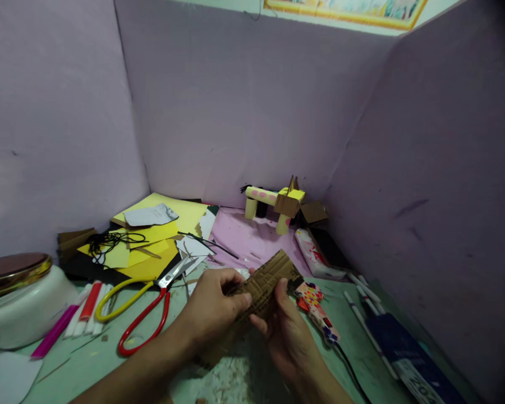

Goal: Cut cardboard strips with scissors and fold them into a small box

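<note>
Between my two hands is a piece of brown corrugated cardboard [273, 276], held tilted above the table, with its ridged side facing up. My left hand [214, 303] grips its near left part, thumb on top and fingers curled round the far edge. My right hand [288, 325] pinches the right side, thumb on the upper face and fingers underneath. Part of the cardboard hangs below my left hand in shadow. Just past my right hand lies a glue gun [317, 314] covered in colourful spots, its black cord running toward me. Scissors [164, 280] with one yellow and one red handle lie open left of my hands.
A yellow paper-and-cardboard animal figure [273, 201] stands at the back on pink paper [239, 235]. Yellow sheets [185, 216], black string [111, 244], markers [90, 303] and a white jar [25, 308] are left. A dark blue box [408, 353] and white sticks [366, 325] lie right. Purple panels [252, 101] enclose the table.
</note>
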The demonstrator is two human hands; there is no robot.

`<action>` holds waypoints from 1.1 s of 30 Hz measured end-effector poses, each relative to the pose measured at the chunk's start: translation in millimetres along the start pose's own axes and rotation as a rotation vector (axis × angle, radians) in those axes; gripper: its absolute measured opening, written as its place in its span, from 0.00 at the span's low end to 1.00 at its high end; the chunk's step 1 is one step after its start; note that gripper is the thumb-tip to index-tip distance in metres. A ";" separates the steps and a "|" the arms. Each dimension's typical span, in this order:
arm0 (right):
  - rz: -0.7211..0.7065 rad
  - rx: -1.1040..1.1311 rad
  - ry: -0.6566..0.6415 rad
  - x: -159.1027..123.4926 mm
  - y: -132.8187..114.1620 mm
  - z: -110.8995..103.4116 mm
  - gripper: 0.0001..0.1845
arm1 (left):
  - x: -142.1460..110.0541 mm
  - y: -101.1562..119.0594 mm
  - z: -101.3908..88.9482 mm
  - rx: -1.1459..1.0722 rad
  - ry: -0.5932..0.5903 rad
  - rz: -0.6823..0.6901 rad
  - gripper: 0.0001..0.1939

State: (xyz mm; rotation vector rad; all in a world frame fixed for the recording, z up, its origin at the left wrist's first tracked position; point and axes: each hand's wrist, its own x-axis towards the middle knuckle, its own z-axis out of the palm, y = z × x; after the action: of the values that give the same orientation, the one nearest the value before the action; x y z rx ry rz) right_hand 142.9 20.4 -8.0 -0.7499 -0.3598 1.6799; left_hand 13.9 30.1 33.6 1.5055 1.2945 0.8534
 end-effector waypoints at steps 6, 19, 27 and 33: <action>0.032 0.040 0.016 -1.2 6.1 0.5 0.23 | 2.5 1.1 -4.1 0.003 -0.168 -0.006 0.06; 0.053 0.100 0.012 -4.2 8.3 0.9 0.22 | 10.6 0.1 -9.4 0.026 -0.286 0.027 0.11; 0.036 0.005 -0.018 -3.1 9.0 3.5 0.22 | 11.9 -6.7 -8.2 0.026 -0.245 0.047 0.12; 0.067 -0.057 -0.116 -11.9 4.5 -3.4 0.21 | 18.8 -20.0 -8.1 0.046 -0.295 0.053 0.16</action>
State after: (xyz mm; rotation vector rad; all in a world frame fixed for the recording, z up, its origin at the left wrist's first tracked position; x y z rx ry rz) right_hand 142.8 7.3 -9.9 -0.7150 -0.4705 1.7876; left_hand 3.6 50.1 15.9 1.6389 1.0671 0.6097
